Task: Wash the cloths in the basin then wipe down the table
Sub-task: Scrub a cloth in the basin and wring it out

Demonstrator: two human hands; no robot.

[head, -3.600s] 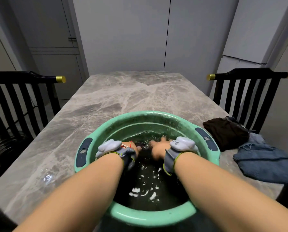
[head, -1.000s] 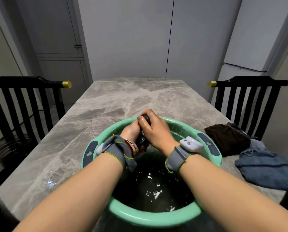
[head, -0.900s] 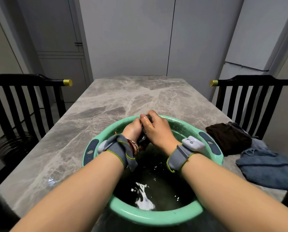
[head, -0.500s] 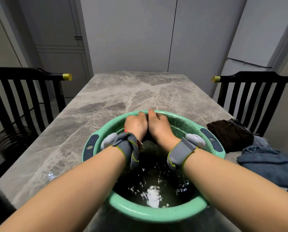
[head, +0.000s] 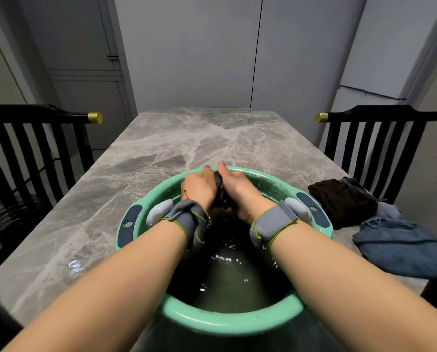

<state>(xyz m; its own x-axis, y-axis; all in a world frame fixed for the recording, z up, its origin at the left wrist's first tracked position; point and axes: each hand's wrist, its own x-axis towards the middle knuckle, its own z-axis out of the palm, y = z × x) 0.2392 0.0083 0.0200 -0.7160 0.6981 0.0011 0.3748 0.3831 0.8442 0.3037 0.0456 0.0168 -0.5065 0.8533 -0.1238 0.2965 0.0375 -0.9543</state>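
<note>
Both hands (head: 199,188) apparently grip half-hidden cloth (head: 220,196).

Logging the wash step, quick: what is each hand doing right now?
Left hand: closed, gripping the dark wet cloth over the green plastic basin.
Right hand: closed, gripping the same cloth.

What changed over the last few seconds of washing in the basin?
Both hands rose out of the water: the left hand and right hand, earlier sunk apart in the basin, now grip the dark cloth between them near the far rim, after wringing it slightly higher a second ago. The brown cloth and blue cloth on the table and the basin itself stayed put.
</note>
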